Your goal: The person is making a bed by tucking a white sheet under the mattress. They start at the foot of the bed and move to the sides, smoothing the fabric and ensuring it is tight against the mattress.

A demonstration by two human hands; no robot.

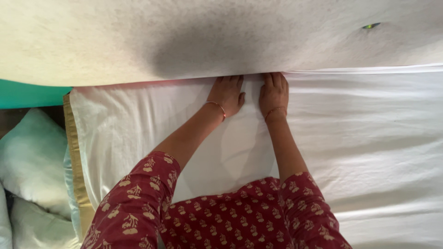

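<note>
1. White cotton sheet [369, 138] fills the head view, spread flat over a bed surface; its long creases run left to right across the frame, so its visible long axis lies crosswise to the person's forearms
2. Head view, hands: left hand [227, 94] and right hand [274, 94] lie palm-down on the sheet, side by side, near each other but not touching, fingers stretched out flat; neither is closed on any cloth that can be seen
3. Head view, key relation: the far edge of the sheet sits straight ahead of both hands, where it meets a speckled off-white felt-like cover [138, 41]. The fingertips of both hands reach that seam and seem to slip just under the cover's overhang; how far under cannot be told because of the shadow
4. Head view, nearness: both hands are equally close to the seam; the left arm comes in at a slant, the right arm nearly straight
5. Head view, surroundings: a gold-trimmed border [76, 170] marks the sheet's left edge; pale green pillows [32, 161] lie beyond it, well apart from the hands. Red printed sleeves [138, 203] cover the upper arms, and a thin bangle [217, 107] sits on each wrist
</note>
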